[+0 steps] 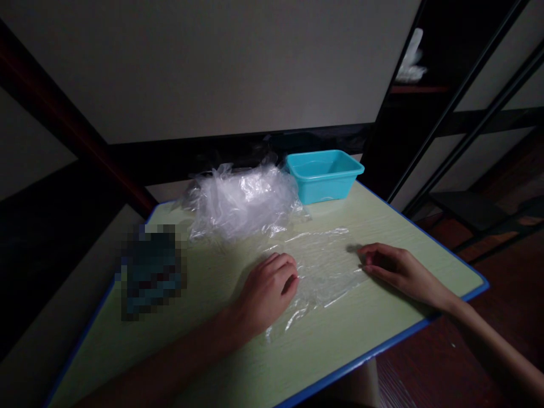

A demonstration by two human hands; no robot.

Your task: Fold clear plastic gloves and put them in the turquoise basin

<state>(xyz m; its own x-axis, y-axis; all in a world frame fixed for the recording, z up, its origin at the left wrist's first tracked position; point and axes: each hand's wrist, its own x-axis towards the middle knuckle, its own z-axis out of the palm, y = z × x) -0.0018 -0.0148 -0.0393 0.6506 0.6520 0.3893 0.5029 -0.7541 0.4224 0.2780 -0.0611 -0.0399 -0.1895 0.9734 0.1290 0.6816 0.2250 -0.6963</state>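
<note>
A thin clear plastic bag (323,272) lies spread flat on the table between my two hands. My left hand (270,292) rests at its left side, with fingers curled down and closed on the film; the fingertips are partly hidden. At the bag's right end, my right hand (395,269) has thumb and fingers bent together in a loose pinch at the edge. Behind my left hand sits a crumpled heap of clear plastic bags (246,198). To the right of this heap stands a turquoise plastic basket (325,184) with a rim.
The pale green table (340,351) has a blue edge. A blurred-out dark item (153,272) lies on its left side. Light wall panels (238,68) rise behind. On the right are a dark chair (476,209) and a shelf with a white object (411,59).
</note>
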